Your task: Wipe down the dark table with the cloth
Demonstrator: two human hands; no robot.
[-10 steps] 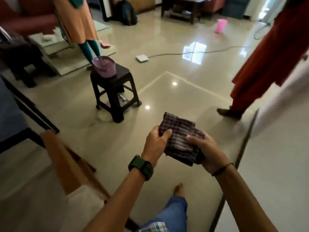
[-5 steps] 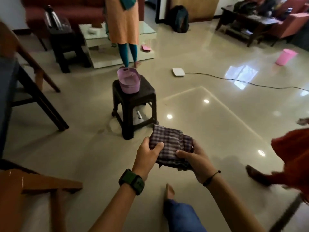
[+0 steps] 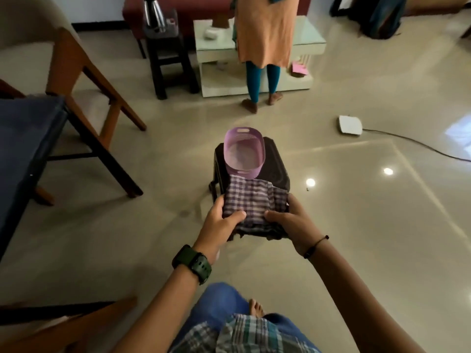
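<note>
Holding the checked cloth (image 3: 251, 203) folded and bunched in mid-air, both hands grip it from opposite sides: the left hand (image 3: 219, 226) has its thumb laid across the top of the fabric with its fingers curled beneath, and the right hand (image 3: 293, 220) mirrors it, thumb on top and fingers wrapped under the far edge. The cloth hangs in front of the person's body, above the pale floor and just short of the small dark table (image 3: 275, 169), overlapping its near edge in the view; whether they touch cannot be told. On that table sits a lilac plastic basket (image 3: 244, 154), taking up much of its top. By my judgement the wiping has not started: the cloth is not laid flat on the surface, and the basket will likely need shifting or working around. Everything of the task proper is still ahead. Further out, wooden chairs (image 3: 84, 80) stand to the left, another person in an orange garment (image 3: 265, 31) stands by a glass-topped table (image 3: 313, 39), and a white device (image 3: 350, 124) with a cable lies on the floor.
</note>
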